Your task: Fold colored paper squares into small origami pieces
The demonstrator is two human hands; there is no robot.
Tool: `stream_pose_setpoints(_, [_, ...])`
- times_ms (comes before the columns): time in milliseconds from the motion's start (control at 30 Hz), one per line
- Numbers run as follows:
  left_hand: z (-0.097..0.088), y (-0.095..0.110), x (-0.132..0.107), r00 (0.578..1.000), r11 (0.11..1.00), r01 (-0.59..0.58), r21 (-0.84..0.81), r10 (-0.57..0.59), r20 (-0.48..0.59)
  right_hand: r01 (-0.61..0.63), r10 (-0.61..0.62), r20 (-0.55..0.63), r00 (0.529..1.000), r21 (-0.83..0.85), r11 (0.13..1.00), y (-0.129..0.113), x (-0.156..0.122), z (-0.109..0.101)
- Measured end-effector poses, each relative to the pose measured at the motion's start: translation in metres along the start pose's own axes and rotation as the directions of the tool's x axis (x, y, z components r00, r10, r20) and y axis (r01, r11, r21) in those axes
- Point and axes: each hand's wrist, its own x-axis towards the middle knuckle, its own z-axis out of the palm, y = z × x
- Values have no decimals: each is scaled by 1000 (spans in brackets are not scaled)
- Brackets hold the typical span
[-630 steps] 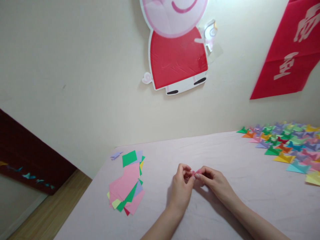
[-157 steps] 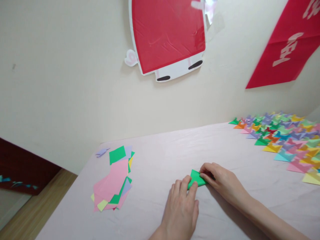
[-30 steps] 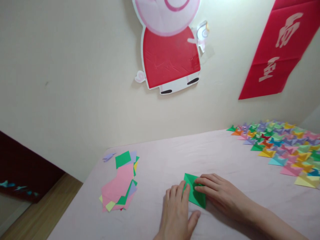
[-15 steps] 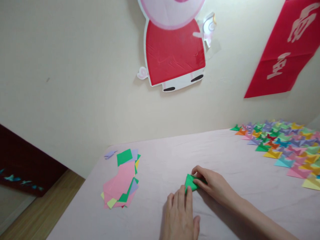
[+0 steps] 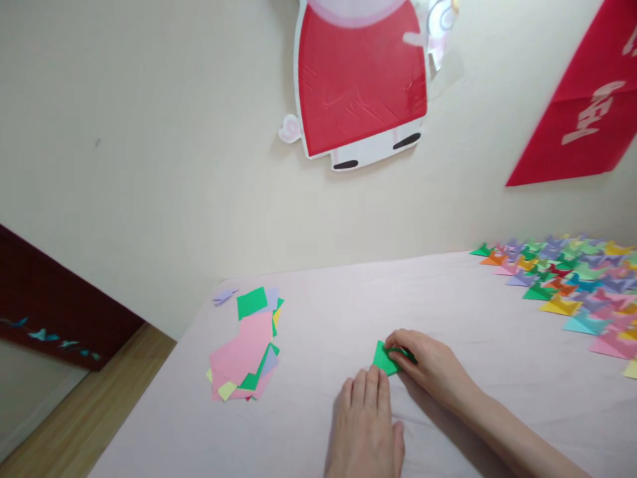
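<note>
A small green folded paper [image 5: 384,359] lies on the pale pink table cover [image 5: 323,318]. My right hand [image 5: 430,364] rests on its right part with the fingers bent and pressed down on it. My left hand [image 5: 367,425] lies flat on the cover just below the paper, fingers stretched out together, the fingertips touching the paper's near edge. Most of the paper is hidden under my right fingers.
A loose stack of coloured paper squares [image 5: 249,348], mostly pink and green, lies to the left, with a small lilac folded piece [image 5: 225,296] behind it. Several rows of folded coloured paper shapes [image 5: 572,282] fill the right. The table's left edge drops to a wooden floor [image 5: 74,411].
The green paper looks smaller and more folded than a second ago. My right hand has curled over it, and my left hand has slid slightly back. The camera tilted a little.
</note>
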Motion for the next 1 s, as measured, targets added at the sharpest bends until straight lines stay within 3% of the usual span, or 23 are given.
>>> stream_pose_setpoints(233, [0, 0, 1, 999, 1000, -8, 17, 8, 34, 16, -16, 8, 1000, -42, 999, 1, 1, 3])
stream_pose_setpoints(600, [-29, 2, 18, 987, 993, -103, 63, 94, 132, 32, -40, -53, 998, -142, 989, -5, -2, 10])
stream_pose_setpoints(800, [-26, 3, 16, 991, 987, -110, 120, 99, 95, 24, -56, -158, 986, -196, 980, -11, -13, 20])
stream_pose_setpoints(1000, [-28, -7, 7, 995, 977, -95, 192, 91, 32, -15, -39, -238, 970, -222, 975, 11, -22, 19])
